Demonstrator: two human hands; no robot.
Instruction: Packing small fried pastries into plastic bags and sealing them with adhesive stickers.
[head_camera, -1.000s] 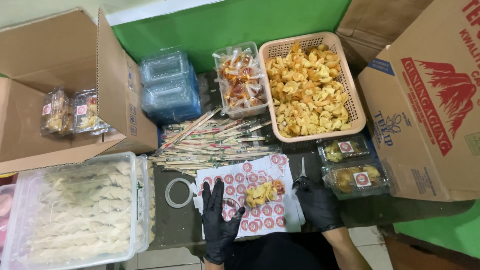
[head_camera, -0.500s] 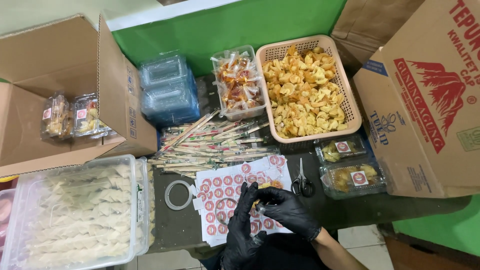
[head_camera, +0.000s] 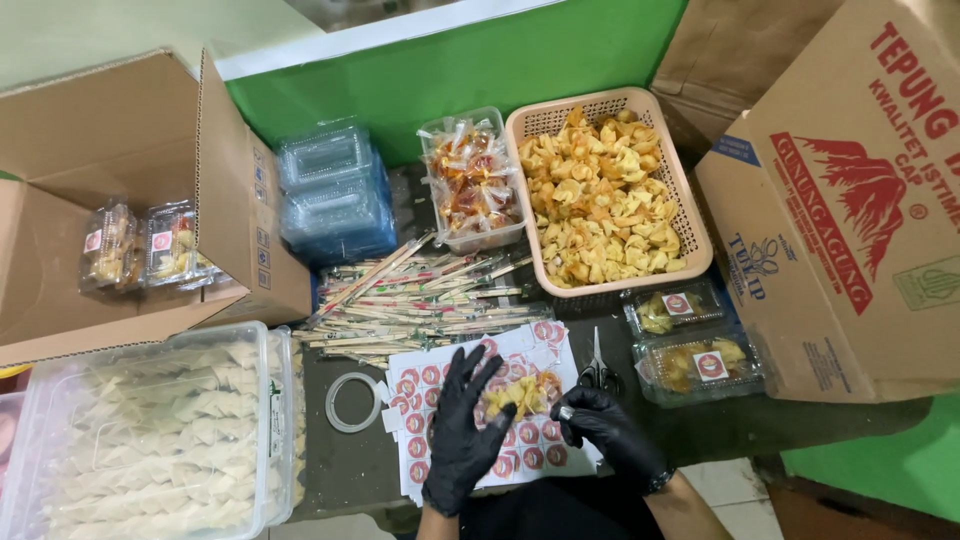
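Black gloves cover both of my hands, and I take the sticker sheet (head_camera: 480, 400) as my landmark for everything else. My left hand (head_camera: 460, 430) lies on the sheet's near-left part with the fingers spread wide, palm down, gripping nothing; its fingertips sit just beside a small clear pack of fried dumplings (head_camera: 520, 392) that rests on the middle of the sheet. My right hand (head_camera: 600, 430) is at the sheet's near-right corner, fingers curled in loosely; something small and pale shows at the fingertips (I cannot tell what it is, or whether it is truly pinched). The pack lies between my two hands, touching the sheet.

Just right of the sheet a pair of scissors (head_camera: 598, 368) lies on the dark table (head_camera: 350, 460), and further right are two closed clear packs (head_camera: 695, 340) with round red labels. Left of the sheet sits a roll of clear tape (head_camera: 352, 402), and well left of that a large clear tub (head_camera: 150, 430) of pale uncooked dumplings.

Beyond the sheet lies a heap of wrapped chopsticks (head_camera: 420, 295). Further back stand a stack of empty clear boxes (head_camera: 335, 190), a tub of sauce sachets (head_camera: 475, 180) and a peach-coloured basket (head_camera: 690, 250) full of fried dumplings. Cardboard boxes flank it all, one open at far left (head_camera: 100, 130) and one printed at far right (head_camera: 860, 220)
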